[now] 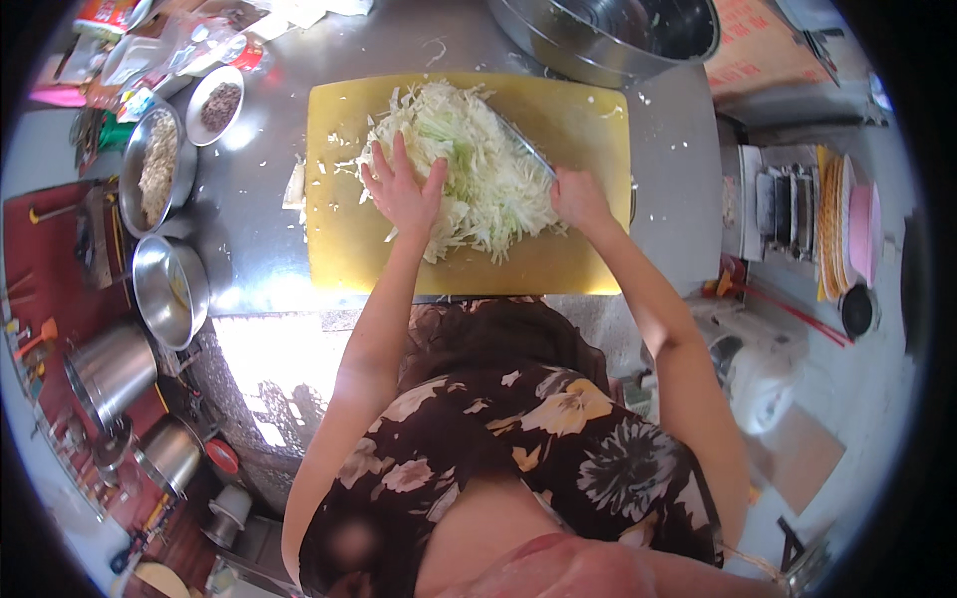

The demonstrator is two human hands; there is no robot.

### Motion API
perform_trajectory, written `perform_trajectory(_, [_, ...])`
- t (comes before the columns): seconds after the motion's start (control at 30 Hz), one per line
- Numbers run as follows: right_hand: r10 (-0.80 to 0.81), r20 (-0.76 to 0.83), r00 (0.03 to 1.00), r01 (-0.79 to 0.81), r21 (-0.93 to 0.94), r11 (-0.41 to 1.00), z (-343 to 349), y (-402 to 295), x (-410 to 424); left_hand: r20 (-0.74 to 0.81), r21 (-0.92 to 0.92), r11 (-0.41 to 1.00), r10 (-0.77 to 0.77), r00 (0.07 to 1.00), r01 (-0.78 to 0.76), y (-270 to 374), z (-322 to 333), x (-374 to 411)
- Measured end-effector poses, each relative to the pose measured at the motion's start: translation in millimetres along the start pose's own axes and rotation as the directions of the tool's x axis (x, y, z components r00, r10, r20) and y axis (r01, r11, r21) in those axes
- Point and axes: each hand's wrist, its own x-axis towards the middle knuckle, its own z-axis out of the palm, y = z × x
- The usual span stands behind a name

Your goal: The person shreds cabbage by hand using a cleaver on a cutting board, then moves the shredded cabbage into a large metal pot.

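A heap of shredded cabbage (478, 179) covers the middle of a yellow cutting board (344, 254) on a metal table. My left hand (407, 190) rests on the heap's left side, fingers spread, gripping nothing that I can see. At the heap's right edge, my right hand (579, 198) is closed round the handle of a kitchen knife (523, 142). Its blade slants up and left from the hand, along the cabbage. The handle is hidden in the fist, and the lower edge of the blade is partly covered by shreds.
Beyond the board stands a large metal basin (598, 60). A small white bowl (193, 112) of dark bits, a metal bowl (187, 161) of pale chopped food and another metal bowl (157, 288) line the left. Packages lie at the upper left. Cabbage scraps dot the metal table (673, 209).
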Motion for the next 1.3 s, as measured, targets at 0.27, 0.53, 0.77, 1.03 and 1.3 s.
perform_trajectory(0.27, [-0.083, -0.045, 0.996, 0.084, 0.027, 0.996, -16.2, -8.7, -52.9, -0.065, -0.103, 0.967, 0.228, 0.971, -0.234, 36.8, -0.8, -21.7])
perform_trajectory(0.53, [0.156, 0.042, 0.987, -0.153, 0.556, 0.817, -25.3, 60.0, -120.2, 0.193, 0.073, 0.929, 0.344, 0.919, -0.363, 78.2, 8.3, -76.7])
perform_trajectory(0.77, [0.340, 0.444, 0.829, -0.521, 0.835, 0.180, 7.6, 86.4, -120.7, 0.286, 0.142, 0.895, 0.372, 0.883, -0.423, 109.7, 27.0, -87.5])
perform_trajectory(1.03, [-0.004, 0.506, 0.862, -0.478, 0.817, 0.322, 47.9, 29.6, -43.4, -0.030, -0.091, 0.910, 0.404, 0.914, -0.405, 101.6, 48.1, -78.1])
perform_trajectory(1.3, [0.043, 0.460, 0.887, -0.461, 0.879, 0.119, 11.2, 16.1, -111.7, -0.082, -0.253, 0.814, 0.521, 0.850, -0.523, 145.6, -1.6, -96.2])
